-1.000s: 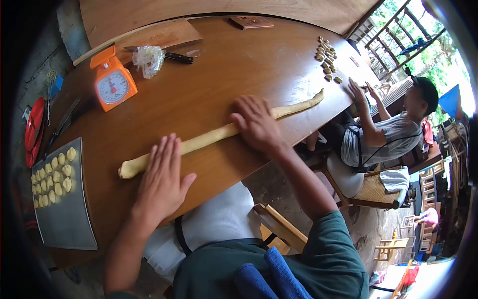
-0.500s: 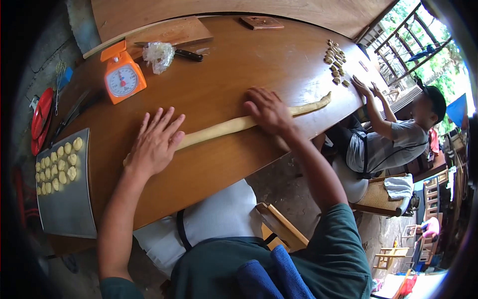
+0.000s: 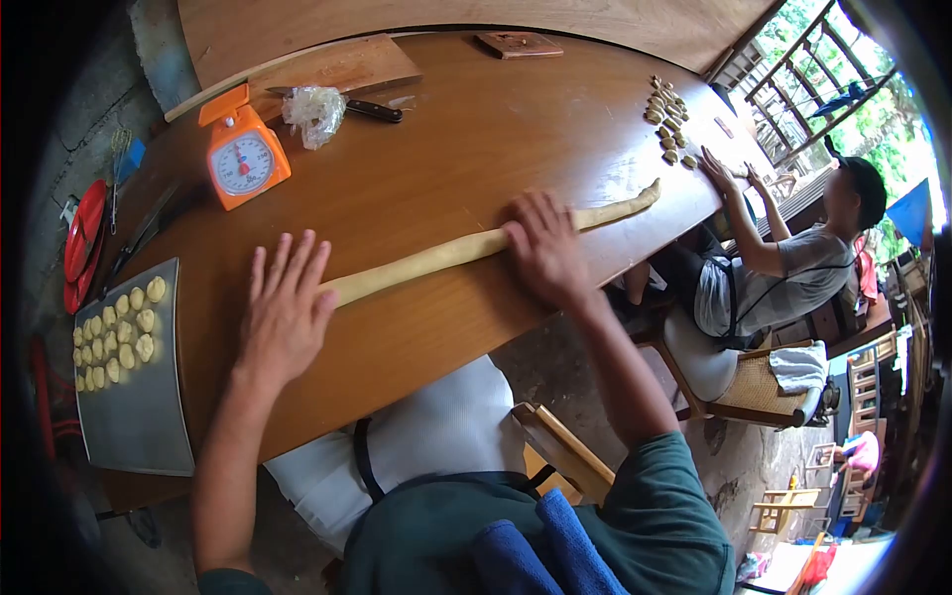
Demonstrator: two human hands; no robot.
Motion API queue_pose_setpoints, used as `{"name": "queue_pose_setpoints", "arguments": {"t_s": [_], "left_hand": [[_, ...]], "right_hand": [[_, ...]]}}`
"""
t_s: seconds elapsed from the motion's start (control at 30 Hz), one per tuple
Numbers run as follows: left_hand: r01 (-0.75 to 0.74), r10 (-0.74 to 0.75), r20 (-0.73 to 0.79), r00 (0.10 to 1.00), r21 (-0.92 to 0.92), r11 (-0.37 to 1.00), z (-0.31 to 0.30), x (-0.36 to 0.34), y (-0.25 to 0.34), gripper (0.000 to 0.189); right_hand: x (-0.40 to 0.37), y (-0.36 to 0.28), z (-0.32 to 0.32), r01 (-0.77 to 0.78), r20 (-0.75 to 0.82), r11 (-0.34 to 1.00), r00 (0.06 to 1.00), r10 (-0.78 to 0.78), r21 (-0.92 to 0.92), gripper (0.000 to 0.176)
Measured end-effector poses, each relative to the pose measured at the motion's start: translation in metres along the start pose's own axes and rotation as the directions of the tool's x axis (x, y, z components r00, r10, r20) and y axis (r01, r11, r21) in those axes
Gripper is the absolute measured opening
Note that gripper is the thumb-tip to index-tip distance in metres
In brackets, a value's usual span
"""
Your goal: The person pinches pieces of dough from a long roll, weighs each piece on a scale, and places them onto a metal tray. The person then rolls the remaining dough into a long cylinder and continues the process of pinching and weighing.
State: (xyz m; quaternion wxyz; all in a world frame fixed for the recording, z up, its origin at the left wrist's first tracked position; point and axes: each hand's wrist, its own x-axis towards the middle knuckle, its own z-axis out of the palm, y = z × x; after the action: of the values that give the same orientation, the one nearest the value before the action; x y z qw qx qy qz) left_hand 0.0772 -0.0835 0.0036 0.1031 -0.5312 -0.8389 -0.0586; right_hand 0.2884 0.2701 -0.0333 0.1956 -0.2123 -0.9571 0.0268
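Observation:
A long pale rope of dough lies slantwise across the brown table, its far right end thin and slightly bent. My left hand rests flat over the rope's left end, fingers stretched and spread. Further right, my right hand lies palm down on top of the rope, fingers extended, with dough showing on both sides of it. Neither hand grips the dough. What lies directly beneath each palm is hidden.
At left are a metal tray with several dough pieces and an orange kitchen scale. Behind are a plastic bag, a knife and a cutting board. Small dough pieces lie near another person at right.
My left hand has shifted slightly left and down. My right hand has slid a little to the right and down, still flat on the dough rope.

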Motion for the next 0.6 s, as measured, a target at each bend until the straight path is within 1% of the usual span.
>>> {"name": "queue_pose_setpoints", "arguments": {"t_s": [0.03,0.1,0.13,0.17,0.2,0.23,0.3,0.37,0.43,0.5,0.57,0.6], "left_hand": [[-0.003,0.003,0.002,1.0,-0.001,1.0,0.003,0.005,0.013,0.063],[-0.073,0.071,-0.017,0.997,-0.186,0.98,0.011,0.015,0.039,0.068],[-0.076,0.074,-0.019,0.997,-0.186,0.98,0.014,0.02,0.05,0.068],[-0.116,0.113,-0.025,0.993,-0.189,0.975,0.016,0.024,0.059,0.07],[-0.155,0.152,-0.031,0.988,-0.192,0.969,0.017,0.028,0.064,0.072],[-0.158,0.155,-0.034,0.987,-0.191,0.969,0.015,0.028,0.063,0.072],[-0.176,0.193,0.037,0.981,-0.266,0.948,0.006,0.021,0.058,0.072],[-0.164,0.183,0.058,0.981,-0.251,0.954,-0.006,0.007,0.049,0.071],[-0.12,0.155,0.13,0.979,-0.244,0.962,-0.016,-0.01,0.037,0.072],[-0.122,0.15,0.111,0.982,-0.224,0.967,-0.018,-0.025,0.025,0.073],[-0.065,0.097,0.129,0.987,-0.23,0.971,-0.024,-0.033,0.015,0.072],[-0.088,0.103,0.058,0.993,-0.216,0.972,-0.027,-0.035,0.013,0.068]], "right_hand": [[-0.005,-0.038,-0.016,0.07,0.067,0.997,0.995,-0.071,0.022,0.059],[-0.017,-0.085,-0.011,0.193,0.074,0.969,0.976,-0.206,0.157,0.064],[-0.02,-0.104,-0.011,0.245,0.091,0.951,0.96,-0.266,0.189,0.066],[-0.022,-0.115,-0.012,0.295,0.107,0.929,0.94,-0.324,0.223,0.068],[-0.022,-0.114,-0.012,0.294,0.105,0.93,0.941,-0.322,0.22,0.068],[-0.021,-0.112,-0.012,0.309,0.115,0.917,0.931,-0.345,0.251,0.067],[-0.019,-0.102,-0.012,0.323,0.126,0.904,0.921,-0.368,0.279,0.066],[-0.014,-0.068,-0.018,0.272,0.154,0.952,0.944,-0.292,0.139,0.062],[-0.007,-0.024,-0.022,0.155,0.161,0.983,0.972,-0.17,0.103,0.057],[0.0,0.028,-0.024,0.047,0.165,0.998,0.985,-0.054,0.044,0.056],[0.005,0.07,-0.027,-0.03,0.135,0.999,0.99,0.028,0.013,0.056],[0.006,0.092,-0.028,-0.025,0.129,0.999,0.992,0.02,0.043,0.056]]}}
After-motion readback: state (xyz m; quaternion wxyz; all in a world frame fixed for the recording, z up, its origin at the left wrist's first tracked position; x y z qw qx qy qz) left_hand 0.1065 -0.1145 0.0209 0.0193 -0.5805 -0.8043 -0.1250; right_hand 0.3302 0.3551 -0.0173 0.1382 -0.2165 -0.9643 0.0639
